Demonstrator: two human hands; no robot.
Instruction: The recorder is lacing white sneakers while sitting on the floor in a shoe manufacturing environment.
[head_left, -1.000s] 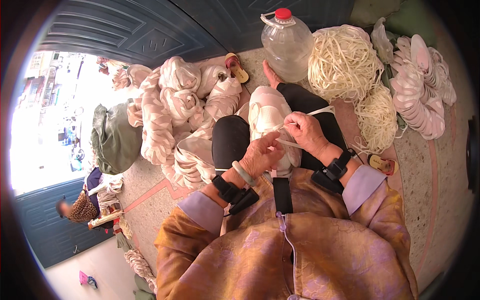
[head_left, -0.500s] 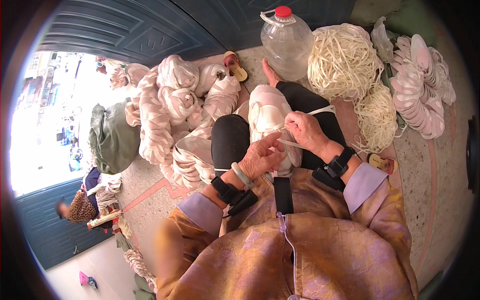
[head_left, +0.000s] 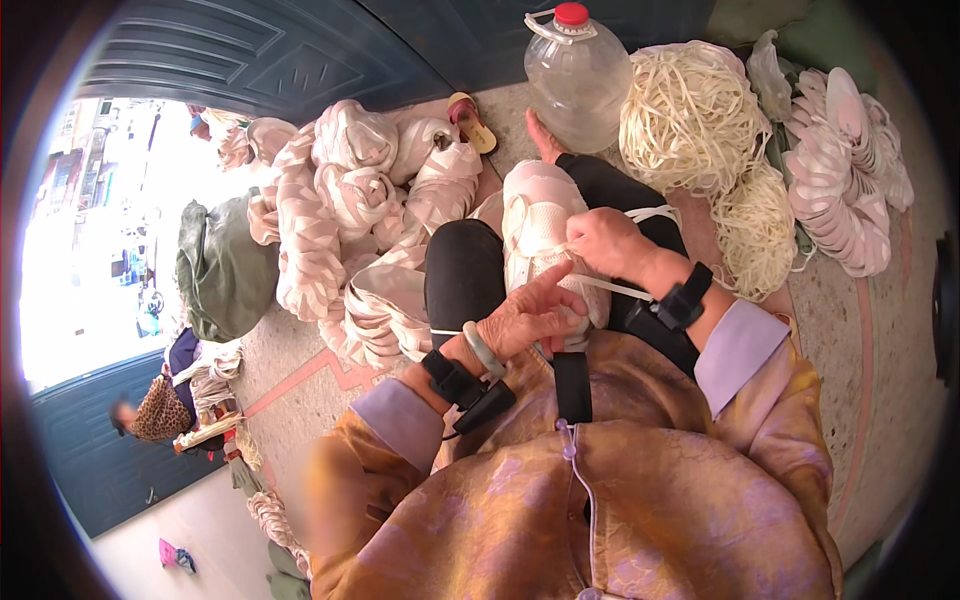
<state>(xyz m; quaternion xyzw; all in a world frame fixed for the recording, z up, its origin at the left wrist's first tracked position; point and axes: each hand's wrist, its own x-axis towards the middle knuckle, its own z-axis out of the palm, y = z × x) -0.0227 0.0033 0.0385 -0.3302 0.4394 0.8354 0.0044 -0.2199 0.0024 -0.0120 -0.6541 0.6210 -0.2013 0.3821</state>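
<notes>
A pale pink-white shoe upper [head_left: 540, 215] lies between my knees, its toe pointing away from me. White lace [head_left: 612, 287] runs through its front and trails under my right hand, with a loop over the right knee. My right hand [head_left: 612, 245] is closed, thumb and forefinger pinching the lace at the upper's middle. Across the near part of the upper lies my left hand [head_left: 533, 312], its index finger stretched toward that pinch and the other fingers loosely bent and apart. What lies beneath its palm is hidden.
Heaped shoe uppers [head_left: 350, 210] lie to the left beside a green sack [head_left: 225, 270]. Ahead stands a clear jug [head_left: 577, 85] with a red cap. Piles of cream laces [head_left: 690, 120] and strung pink uppers [head_left: 845, 170] are at the right. A slipper [head_left: 470, 122] lies by the dark door [head_left: 280, 65].
My right hand has turned over, knuckles up, and shifted slightly toward the upper's middle. My left index finger has straightened. The lace now runs below the right wrist.
</notes>
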